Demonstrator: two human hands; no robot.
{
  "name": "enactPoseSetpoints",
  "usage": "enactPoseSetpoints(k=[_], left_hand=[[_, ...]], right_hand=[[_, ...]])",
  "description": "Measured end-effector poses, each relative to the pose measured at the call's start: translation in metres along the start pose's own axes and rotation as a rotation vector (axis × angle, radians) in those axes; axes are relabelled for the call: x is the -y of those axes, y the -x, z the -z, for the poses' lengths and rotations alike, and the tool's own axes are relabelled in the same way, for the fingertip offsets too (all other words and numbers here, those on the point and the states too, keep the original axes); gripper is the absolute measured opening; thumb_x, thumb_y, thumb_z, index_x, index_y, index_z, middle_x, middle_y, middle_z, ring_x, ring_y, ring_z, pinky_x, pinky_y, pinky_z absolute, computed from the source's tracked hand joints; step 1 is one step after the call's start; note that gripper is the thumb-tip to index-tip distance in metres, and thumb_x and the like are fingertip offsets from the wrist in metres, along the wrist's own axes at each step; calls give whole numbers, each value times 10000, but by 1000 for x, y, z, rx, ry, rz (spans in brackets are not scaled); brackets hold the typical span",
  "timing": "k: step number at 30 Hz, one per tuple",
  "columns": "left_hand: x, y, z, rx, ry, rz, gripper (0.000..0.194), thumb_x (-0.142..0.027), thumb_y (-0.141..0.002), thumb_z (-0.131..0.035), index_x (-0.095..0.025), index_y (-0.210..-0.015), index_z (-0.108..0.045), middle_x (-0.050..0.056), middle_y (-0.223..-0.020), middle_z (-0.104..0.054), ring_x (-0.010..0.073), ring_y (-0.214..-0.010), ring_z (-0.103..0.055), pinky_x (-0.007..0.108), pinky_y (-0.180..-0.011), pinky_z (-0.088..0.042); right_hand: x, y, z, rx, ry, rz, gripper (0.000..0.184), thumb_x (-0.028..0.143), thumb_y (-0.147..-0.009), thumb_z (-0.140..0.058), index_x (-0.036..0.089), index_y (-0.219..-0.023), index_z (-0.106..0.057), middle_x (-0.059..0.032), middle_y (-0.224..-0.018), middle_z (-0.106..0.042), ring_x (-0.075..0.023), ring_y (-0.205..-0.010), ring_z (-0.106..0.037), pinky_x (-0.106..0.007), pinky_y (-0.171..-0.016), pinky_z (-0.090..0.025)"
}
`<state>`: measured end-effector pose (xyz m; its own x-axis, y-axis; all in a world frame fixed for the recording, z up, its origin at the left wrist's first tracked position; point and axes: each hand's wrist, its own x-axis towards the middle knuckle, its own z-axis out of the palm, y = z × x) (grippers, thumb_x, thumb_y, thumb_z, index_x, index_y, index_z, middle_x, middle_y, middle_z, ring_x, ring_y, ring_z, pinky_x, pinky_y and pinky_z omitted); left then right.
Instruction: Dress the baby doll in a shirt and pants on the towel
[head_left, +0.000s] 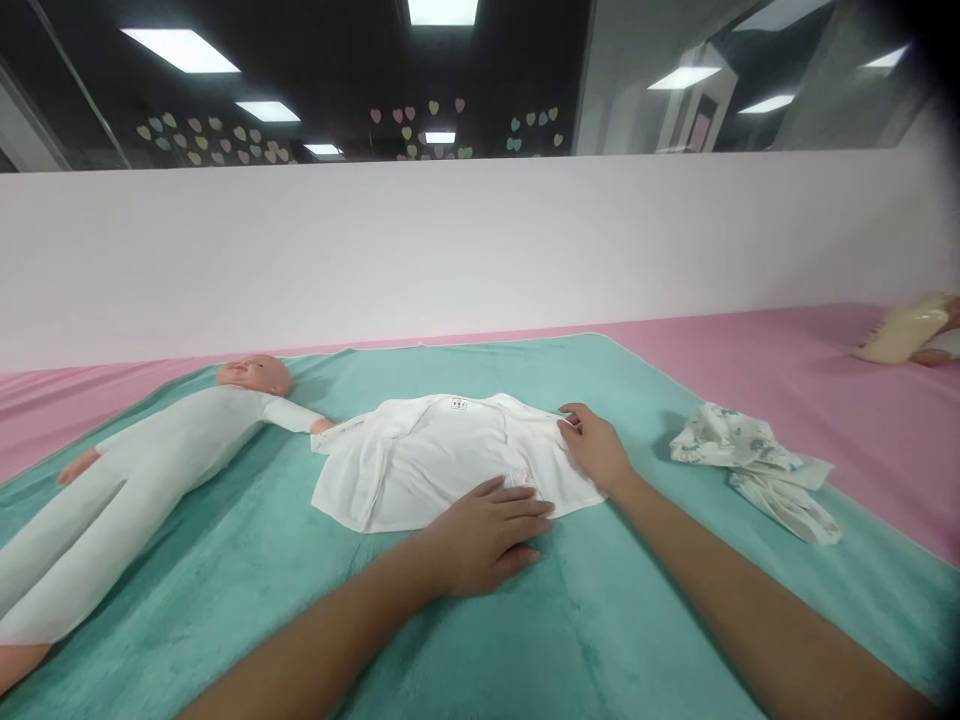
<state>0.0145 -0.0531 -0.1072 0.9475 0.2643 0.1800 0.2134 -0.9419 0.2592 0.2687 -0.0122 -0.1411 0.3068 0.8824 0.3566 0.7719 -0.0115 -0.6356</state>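
A small white baby shirt [442,460] lies spread out on the teal blanket [600,640], its neck label at the far edge. My left hand [487,535] rests flat on the shirt's near edge, fingers stretched out and slightly apart. At the shirt's right sleeve, my right hand [596,448] has its thumb and fingers closed on the sleeve edge. To the left lies a baby doll [172,440] on its back in a white body covering, one of its hands touching or just behind the shirt's left sleeve.
A crumpled white printed cloth [757,460] lies on the right of the blanket. Pink cloth [825,400] shows around the blanket. Part of another doll-like, cream-coloured object [904,330] is at the far right. A white wall [450,250] with dark glass above stands behind.
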Motion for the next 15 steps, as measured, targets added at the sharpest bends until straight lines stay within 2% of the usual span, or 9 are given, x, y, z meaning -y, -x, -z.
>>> enactPoseSetpoints(k=[5, 8, 10, 12, 15], left_hand=[[-1, 0, -1, -99, -23, 3, 345, -315, -939, -344, -263, -1207, -555, 3, -1256, -587, 167, -1159, -516, 370, -1058, -310], [12, 4, 6, -198, -96, 105, 308, -283, -921, -368, -255, -1113, -608, 2, -1140, -650, 170, -1050, -574, 345, -967, -396], [30, 13, 17, -327, -157, 285, 290, -278, -904, -384, -250, -1072, -618, 3, -1090, -665, 176, -1003, -587, 327, -904, -435], [54, 27, 31, -509, -232, 518, 275, -292, -896, -382, -245, -1014, -626, 13, -1037, -668, 187, -971, -589, 324, -871, -447], [94, 55, 51, -660, -344, 845, 290, -281, -878, -371, -227, -1054, -597, 42, -1063, -635, 220, -1000, -565, 345, -843, -451]], right_hand=[[-10, -6, 1, -89, 2, -53, 329, 224, -790, -428, 223, -1105, -525, -42, -1048, -626, -182, -784, -586, -314, -743, -428], [-7, -4, 1, -55, 2, -38, 303, 226, -785, -443, 229, -1072, -539, -45, -1092, -606, -177, -786, -586, -314, -753, -434], [-6, -1, 2, -27, 9, -13, 280, 252, -801, -449, 230, -1062, -547, -48, -1114, -591, -178, -835, -586, -307, -773, -437], [-7, 0, 4, -10, 60, 10, 285, 278, -810, -460, 217, -1072, -555, -60, -1140, -575, -199, -966, -559, -309, -835, -422], [-14, -3, 8, -3, 148, -3, 331, 333, -808, -485, 177, -1088, -571, -104, -1165, -560, -258, -1116, -477, -351, -913, -373]])
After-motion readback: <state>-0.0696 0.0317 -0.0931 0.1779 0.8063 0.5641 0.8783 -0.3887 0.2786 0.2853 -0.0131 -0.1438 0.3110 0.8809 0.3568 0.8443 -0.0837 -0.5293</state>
